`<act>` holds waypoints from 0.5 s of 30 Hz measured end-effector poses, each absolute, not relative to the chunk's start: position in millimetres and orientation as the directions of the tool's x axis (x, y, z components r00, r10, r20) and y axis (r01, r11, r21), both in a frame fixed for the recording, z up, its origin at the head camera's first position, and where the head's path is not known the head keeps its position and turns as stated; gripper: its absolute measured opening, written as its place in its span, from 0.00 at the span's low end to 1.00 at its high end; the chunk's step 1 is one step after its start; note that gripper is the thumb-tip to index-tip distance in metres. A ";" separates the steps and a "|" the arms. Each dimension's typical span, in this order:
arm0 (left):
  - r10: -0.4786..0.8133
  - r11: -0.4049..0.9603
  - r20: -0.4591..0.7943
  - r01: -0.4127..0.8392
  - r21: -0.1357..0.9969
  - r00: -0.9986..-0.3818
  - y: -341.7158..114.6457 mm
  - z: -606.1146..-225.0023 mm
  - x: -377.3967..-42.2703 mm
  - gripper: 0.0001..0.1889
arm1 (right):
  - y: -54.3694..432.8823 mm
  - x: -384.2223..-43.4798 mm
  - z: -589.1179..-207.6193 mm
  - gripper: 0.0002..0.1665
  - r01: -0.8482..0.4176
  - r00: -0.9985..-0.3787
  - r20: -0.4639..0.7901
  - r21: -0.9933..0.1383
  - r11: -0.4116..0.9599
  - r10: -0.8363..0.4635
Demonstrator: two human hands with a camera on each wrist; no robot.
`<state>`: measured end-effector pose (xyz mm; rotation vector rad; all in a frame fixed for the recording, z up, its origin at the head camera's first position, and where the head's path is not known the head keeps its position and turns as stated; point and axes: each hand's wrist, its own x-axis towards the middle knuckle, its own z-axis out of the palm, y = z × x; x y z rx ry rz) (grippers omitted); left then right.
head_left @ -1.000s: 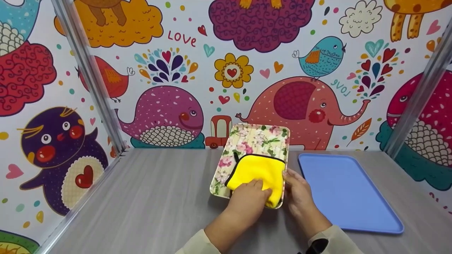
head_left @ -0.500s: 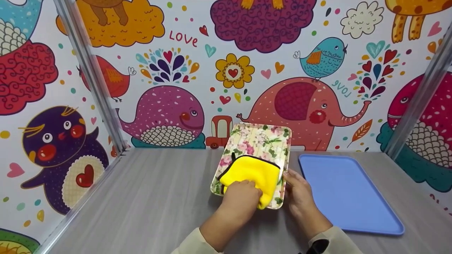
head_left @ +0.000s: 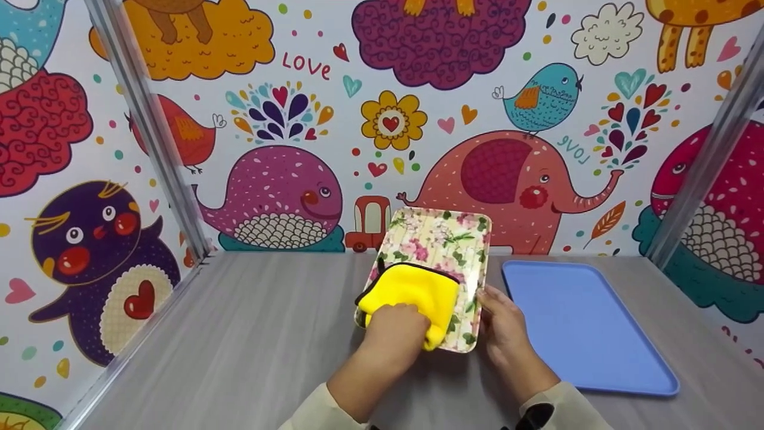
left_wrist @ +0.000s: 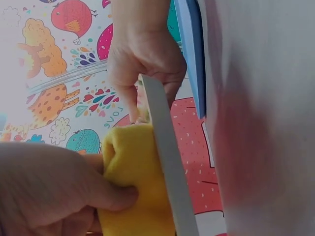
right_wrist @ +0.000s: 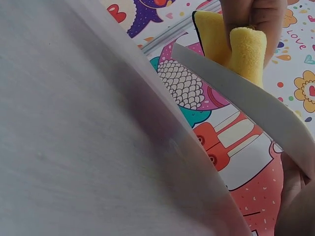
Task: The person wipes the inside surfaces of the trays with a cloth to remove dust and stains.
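A floral tray with pink blossoms and green leaves is held tilted above the table. My right hand grips its right edge, thumb on the rim and fingers behind. On the tray's lower left lies a yellow cloth with black edging. My left hand grips that cloth with curled fingers against the tray's face. In the left wrist view, the thumb presses into the folded cloth beside the tray's pale side. The right wrist view shows the cloth bunched under the left hand.
A blue tray lies flat on the grey wood-look table, to the right of my right hand. Printed cartoon wall panels stand at the back and sides, joined by metal corner strips.
My left hand has wiped the yellow cloth leftward across the floral tray, baring more of its right side. The right hand keeps its grip and the tray stays nearly in place.
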<state>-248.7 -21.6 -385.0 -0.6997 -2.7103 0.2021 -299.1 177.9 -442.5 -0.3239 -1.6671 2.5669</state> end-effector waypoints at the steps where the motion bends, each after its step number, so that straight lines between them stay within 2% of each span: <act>1: 0.493 0.869 0.282 0.447 -0.215 -0.823 -24.0 -385.0 -248.8 0.12 | 177.1 -299.2 -442.4 0.32 0.059 -0.976 -0.138 -0.910 -0.411 0.166; 9: 0.502 0.864 0.326 0.451 -0.223 -0.801 -45.3 -388.1 -247.9 0.10 | 171.9 -299.7 -443.7 0.29 0.052 -0.977 -0.127 -0.918 -0.394 0.168; 15: 0.482 0.873 0.290 0.427 -0.236 -0.826 -53.4 -388.7 -248.7 0.14 | 174.6 -298.7 -444.6 0.29 0.042 -0.978 -0.118 -0.919 -0.392 0.172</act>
